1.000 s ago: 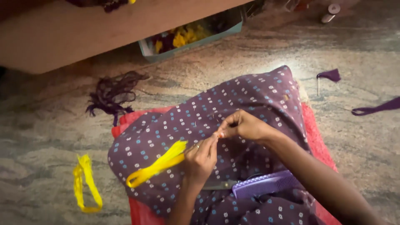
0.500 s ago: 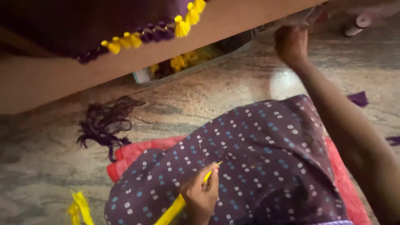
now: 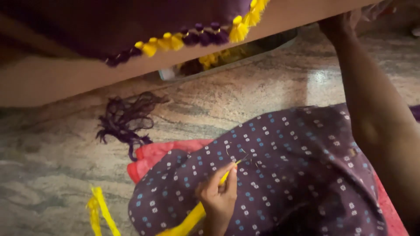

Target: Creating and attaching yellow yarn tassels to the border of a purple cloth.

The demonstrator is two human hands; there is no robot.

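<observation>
L hand (image 3: 217, 196) sits low centre, fingers pinched shut w/ a tight grip on the yellow strip (image 3: 192, 220), held near its tip; the rest of the strip runs down-left past the wrist to the frame's bottom edge. Hand & strip lie over the dotted cloth (image 3: 288, 175), purple w/ white & blue dots, draped across the lap. Red cloth (image 3: 151, 159) shows under it at the left edge. R hand (image 3: 337, 24) is raised far up top right, arm stretched, at the wooden edge (image 3: 57, 78); its grip can't be told, fingers blurred & partly cut off. Dark fabric w/ a yellow & purple tassel fringe (image 3: 192, 37) hangs across the top. On the floor (image 3: 52, 175): purple thread tangle (image 3: 124, 120) left of the lap, another yellow strip (image 3: 98, 212) bottom left, well apart from the L hand.
</observation>
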